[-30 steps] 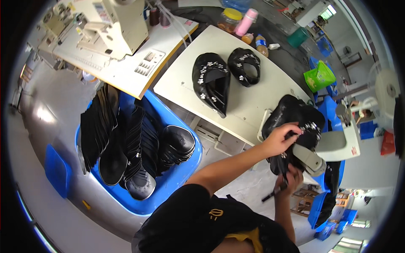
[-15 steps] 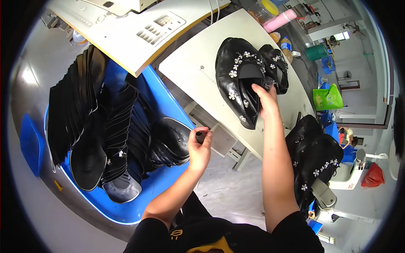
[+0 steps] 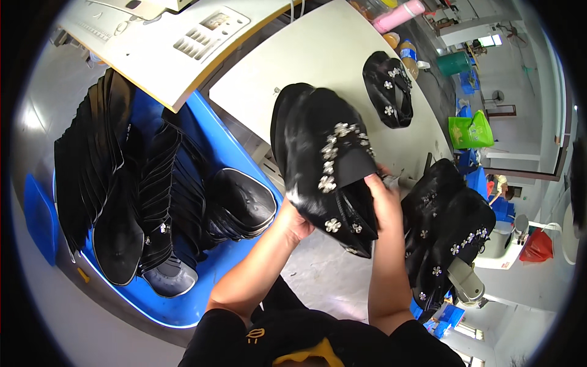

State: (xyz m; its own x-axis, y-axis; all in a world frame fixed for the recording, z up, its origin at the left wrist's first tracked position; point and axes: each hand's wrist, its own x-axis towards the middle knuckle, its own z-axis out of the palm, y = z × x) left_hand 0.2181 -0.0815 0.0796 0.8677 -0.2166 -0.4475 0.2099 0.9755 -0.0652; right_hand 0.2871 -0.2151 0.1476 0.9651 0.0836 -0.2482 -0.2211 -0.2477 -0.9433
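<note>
Between my two hands is a nested bundle of black shoe uppers (image 3: 318,140), decorated with silver flower-shaped ornaments, lifted above the pale table. My left hand (image 3: 298,223) grips its lower left side, most of the fingers hidden beneath. My right hand (image 3: 384,199) holds the right edge, thumb on top at the opening. Whether the left hand also holds a small dark tool cannot be seen. A smaller black upper with flowers (image 3: 385,88) lies on the table (image 3: 244,92) beyond the right hand. More flowered black uppers (image 3: 455,214) hang over a machine arm at the right.
At the left, a blue bin (image 3: 177,315) holds several stacks of black shoe pieces (image 3: 177,183). A machine table (image 3: 147,55) stands at the upper left. By the far table edge are a pink bottle (image 3: 398,15) and a drink bottle (image 3: 408,58). A green bag (image 3: 471,129) is farther right.
The bundle has come off the table toward me and leftward, leaving the smaller upper behind. My left hand, earlier around a dark cylindrical handle, has moved to the bundle's underside.
</note>
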